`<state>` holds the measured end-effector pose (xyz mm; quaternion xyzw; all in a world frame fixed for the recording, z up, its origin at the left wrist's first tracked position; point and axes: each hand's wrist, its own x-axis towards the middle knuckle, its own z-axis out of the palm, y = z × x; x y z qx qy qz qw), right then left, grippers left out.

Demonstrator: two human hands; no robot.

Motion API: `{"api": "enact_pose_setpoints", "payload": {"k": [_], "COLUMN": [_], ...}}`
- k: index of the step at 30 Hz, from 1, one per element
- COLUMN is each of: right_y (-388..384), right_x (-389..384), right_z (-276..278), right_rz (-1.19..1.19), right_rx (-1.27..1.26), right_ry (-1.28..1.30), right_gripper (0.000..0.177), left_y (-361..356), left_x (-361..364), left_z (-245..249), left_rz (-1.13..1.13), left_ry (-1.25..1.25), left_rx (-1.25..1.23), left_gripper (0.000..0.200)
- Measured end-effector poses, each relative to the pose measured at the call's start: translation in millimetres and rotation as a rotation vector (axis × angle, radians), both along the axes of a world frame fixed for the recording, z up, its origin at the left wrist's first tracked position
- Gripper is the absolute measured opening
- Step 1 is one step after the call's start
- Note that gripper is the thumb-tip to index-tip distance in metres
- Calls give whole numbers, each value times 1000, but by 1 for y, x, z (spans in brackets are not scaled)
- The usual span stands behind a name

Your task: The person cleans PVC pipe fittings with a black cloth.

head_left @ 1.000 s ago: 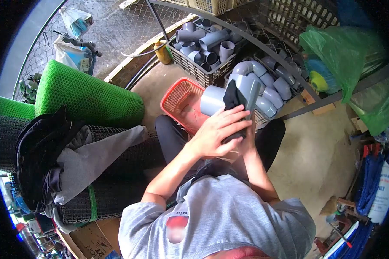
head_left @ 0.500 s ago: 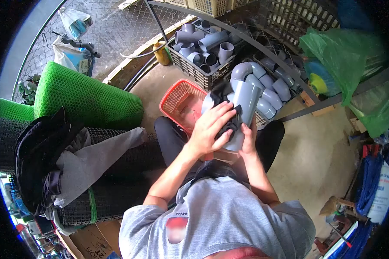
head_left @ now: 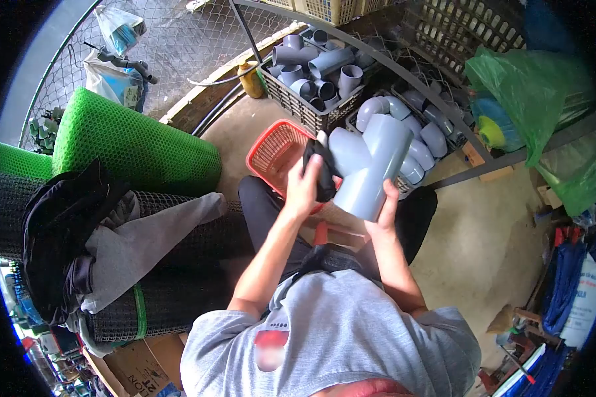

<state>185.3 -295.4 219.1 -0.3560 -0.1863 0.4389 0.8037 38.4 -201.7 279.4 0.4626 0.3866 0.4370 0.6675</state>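
Just right of the cloth [head_left: 324,177] my left hand [head_left: 301,187] clutches, the pipe [head_left: 379,159] slants forward-right, gripped by my right hand [head_left: 386,215].

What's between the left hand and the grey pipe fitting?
A black cloth, gripped by the left hand, lies between it and the grey pipe fitting; the head view shows this.

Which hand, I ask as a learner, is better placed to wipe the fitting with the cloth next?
Probably the left hand: it holds the cloth close to the fitting, while the right hand is busy supporting the fitting.
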Motion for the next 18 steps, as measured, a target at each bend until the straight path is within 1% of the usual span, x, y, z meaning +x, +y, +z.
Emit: {"api": "enact_pose_setpoints", "payload": {"k": [1, 2, 4, 5, 6, 7, 8, 9, 10, 11, 12, 13, 14, 15, 16, 17, 18], "right_y": [-1, -2, -6, -8, -10, -12, -14, -14, -14, -14, -13, -12, -10, -6, -5, -9, -14], "right_x": [6, 9, 6, 7, 9, 11, 12, 13, 11, 9, 6, 2, 5, 6, 9, 10, 13], "right_z": [-6, -12, -6, -8, -10, -13, -17, -17, -16, -15, -10, 9, 3, 4, 4, 8, 20], "right_rz": [65, 129, 130, 203, 275, 275, 357, 439, 438, 411, 382, 329, 325, 246, 163, 70, 31], "right_rx": [-36, -73, -115, -132, -148, -150, -132, -113, -111, -116, -120, -82, -80, -43, -7, 41, 33], "right_ry": [83, 167, 170, 191, 213, 213, 230, 248, 250, 164, 77, 3, 3, -339, -680, -862, -1083], "right_gripper": [64, 61, 61, 62, 62, 62, 63, 64, 64, 68, 75, 93, 93, 99, 105, 112, 106], "left_y": [1, -5, 1, 5, 9, 13, 14, 14, 15, 16, 13, 13, 13, 16, 15, 17, 20], "left_x": [2, -3, -12, -18, -22, -24, -26, -26, -25, -21, -14, -11, -9, -9, -6, -9, -15], "left_z": [-9, -17, -20, -23, -22, -21, -19, -4, 4, 1, 8, 14, 17, 20, 22, 28, 32], "left_rz": [29, -7, -117, -115, -198, -282, -284, -292, -300, -221, -99, -46, 7, 27, 62, 22, -18], "left_ry": [152, 141, 145, 145, 131, 116, 116, 146, 176, 159, 125, 131, 137, 161, 132, 152, 174], "left_rx": [330, 298, 304, 300, 312, 325, 325, 309, 294, 227, 217, 189, 160, 93, 84, 73, 62], "left_gripper": [32, 25, 27, 27, 26, 26, 26, 24, 22, 23, 24, 25, 26, 26, 26, 27, 27]}}
